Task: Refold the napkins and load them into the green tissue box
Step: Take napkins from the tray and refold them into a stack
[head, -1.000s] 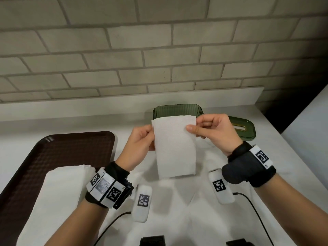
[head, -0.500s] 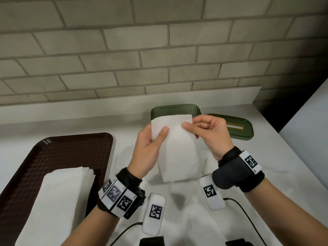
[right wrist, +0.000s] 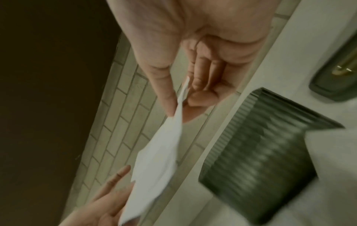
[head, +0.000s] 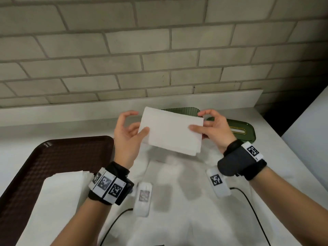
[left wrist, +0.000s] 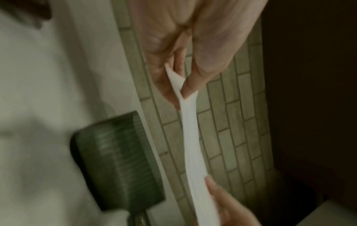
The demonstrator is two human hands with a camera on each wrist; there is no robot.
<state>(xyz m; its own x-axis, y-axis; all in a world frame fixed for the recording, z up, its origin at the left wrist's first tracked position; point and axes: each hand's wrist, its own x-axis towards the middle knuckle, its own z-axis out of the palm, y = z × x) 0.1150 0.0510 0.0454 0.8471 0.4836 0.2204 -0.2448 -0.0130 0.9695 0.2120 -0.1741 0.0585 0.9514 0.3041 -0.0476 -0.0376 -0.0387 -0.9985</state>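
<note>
Above the counter, just in front of the green tissue box, I hold the folded napkin flat, my left hand and right hand pinching its short ends so the fold stays closed for loading.

dim indoor light; wrist views motion-blurred, head view bent at edges, right corner dark.
</note>
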